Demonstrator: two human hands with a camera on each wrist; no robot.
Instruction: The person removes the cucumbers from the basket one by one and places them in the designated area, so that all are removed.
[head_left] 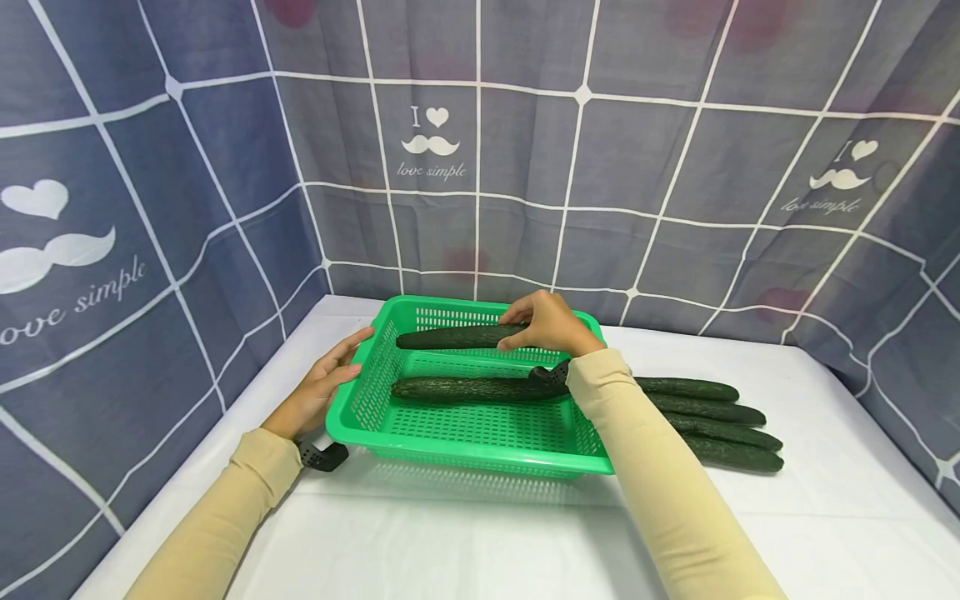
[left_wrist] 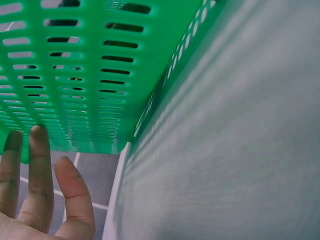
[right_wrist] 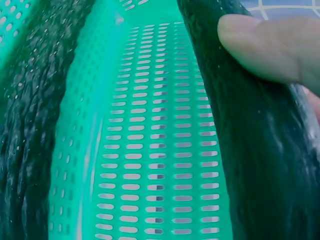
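Note:
A green plastic basket (head_left: 465, 448) with slotted walls stands on the white-covered table. My right hand (head_left: 551, 323) grips a long dark green cucumber (head_left: 450, 337) over the far side of the basket. Its thumb (right_wrist: 265, 45) presses on the cucumber's skin in the right wrist view. Nearer to me, a second cucumber (head_left: 457, 389) lies lengthwise inside the basket, its right end hidden by my right wrist. At the basket's left end, my left hand (head_left: 322, 383) touches the rim and outer wall with fairly straight fingers (left_wrist: 39, 165).
Several more cucumbers (head_left: 720, 421) lie side by side on the white tablecloth (head_left: 420, 533), right of the basket, partly behind my right forearm. A grey checked curtain (head_left: 525, 150) hangs behind the table, and a bluer stretch (head_left: 135, 217) closes off the left side.

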